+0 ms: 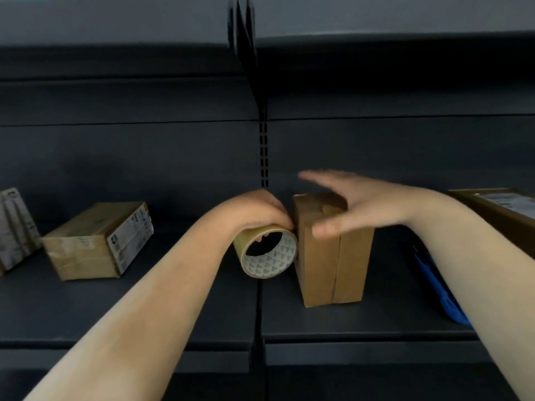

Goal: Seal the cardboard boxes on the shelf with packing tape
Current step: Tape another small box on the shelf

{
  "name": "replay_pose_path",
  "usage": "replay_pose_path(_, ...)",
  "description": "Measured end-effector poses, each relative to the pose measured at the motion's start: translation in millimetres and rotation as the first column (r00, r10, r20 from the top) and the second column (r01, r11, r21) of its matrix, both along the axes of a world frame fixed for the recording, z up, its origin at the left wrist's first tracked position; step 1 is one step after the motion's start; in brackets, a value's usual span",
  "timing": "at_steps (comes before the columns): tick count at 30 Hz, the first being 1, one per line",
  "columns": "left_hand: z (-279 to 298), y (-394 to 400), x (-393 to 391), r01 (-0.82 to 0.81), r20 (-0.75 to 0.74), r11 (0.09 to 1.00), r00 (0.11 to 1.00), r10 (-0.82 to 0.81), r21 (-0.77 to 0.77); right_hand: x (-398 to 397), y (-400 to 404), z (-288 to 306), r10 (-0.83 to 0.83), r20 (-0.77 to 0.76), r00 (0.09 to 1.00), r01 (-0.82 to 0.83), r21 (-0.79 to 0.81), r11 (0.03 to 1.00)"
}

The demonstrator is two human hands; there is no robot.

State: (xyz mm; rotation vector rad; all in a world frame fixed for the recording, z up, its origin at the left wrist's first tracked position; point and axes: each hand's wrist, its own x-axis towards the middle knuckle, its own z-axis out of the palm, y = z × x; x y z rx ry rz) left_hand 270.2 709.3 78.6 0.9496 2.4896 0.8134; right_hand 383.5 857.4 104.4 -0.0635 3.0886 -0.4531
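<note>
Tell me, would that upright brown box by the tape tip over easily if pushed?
Probably: the upright box stands tall on a narrow base. The right hand, spread over its top, likely steadies it. It looks like plain cardboard, so probably fairly stiff.

Tape roll (267, 251): yellowish-tan, white core with grey triangle pattern. Upright box (333, 261): plain brown. Shelf (144, 308): dark grey; blue object (440, 293) at right.

Label on left box (130, 238): print too blurred, unreadable.

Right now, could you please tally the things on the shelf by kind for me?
Cardboard boxes: 4 (upright box, labelled box, far-left box, far-right box)
Packing tape roll: 1
Blue tool: 1
Total: 6
</note>
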Motion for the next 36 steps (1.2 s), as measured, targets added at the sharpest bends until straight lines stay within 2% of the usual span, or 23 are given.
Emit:
replay_pose_path(1,0,0,0,-0.007,0.003,1.000,1.000,0.007,-0.001,-2,-5,0,0.032,0.098,0.995,-0.044,0.117,0.992)
replay_pose_path(3,-2,-1,0,-0.014,0.010,1.000,1.000,0.014,0.008,-9,-11,-3,0.042,0.142,0.989,-0.081,0.285,0.955)
replay_pose_path(5,-4,-9,-3,0.005,0.044,0.998,0.999,-0.008,0.070,-13,-13,-6,0.034,0.113,0.993,-0.066,0.294,0.953)
replay_pose_path(7,-8,-27,-7,0.044,0.159,0.980,0.984,-0.076,0.196,-13,-10,-9,0.035,0.107,0.994,-0.063,0.271,0.960)
replay_pose_path(10,-14,-59,-17,0.106,0.375,0.888,0.880,-0.293,0.447,-12,-5,-11,0.078,0.073,0.994,-0.095,0.262,0.960)
replay_pose_path(13,-14,-82,-26,0.121,0.371,0.809,0.843,-0.389,0.575,-7,-1,-12,0.154,0.052,0.987,-0.160,0.150,0.976)
replay_pose_path(18,0,-98,-27,0.156,0.346,0.738,0.807,-0.479,0.657,-3,0,-20,0.180,-0.090,0.980,-0.194,-0.186,0.963)
replay_pose_path(20,6,-101,-27,0.140,0.334,0.781,0.847,-0.413,0.609,-1,4,-24,0.191,-0.099,0.977,-0.212,-0.305,0.929)
replay_pose_path(23,10,-107,-30,-0.009,0.329,0.874,0.928,-0.173,0.485,2,14,-35,0.154,-0.137,0.979,-0.200,-0.464,0.863)
replay_pose_path(27,2,-105,-20,-0.037,0.323,0.941,0.943,-0.079,0.336,3,17,-56,0.131,-0.214,0.968,-0.236,-0.603,0.762)
replay_pose_path(29,1,-97,-18,-0.049,0.245,0.975,0.970,-0.006,0.218,2,17,-64,0.110,-0.241,0.964,-0.243,-0.639,0.730)
replay_pose_path(32,5,-83,-17,-0.027,0.075,1.000,0.997,0.028,-0.010,3,21,-70,0.076,-0.254,0.964,-0.232,-0.673,0.702)
replay_pose_path(36,8,-61,-9,0.031,0.046,0.981,0.999,-0.022,-0.192,6,27,-80,0.025,-0.247,0.969,-0.202,-0.725,0.659)
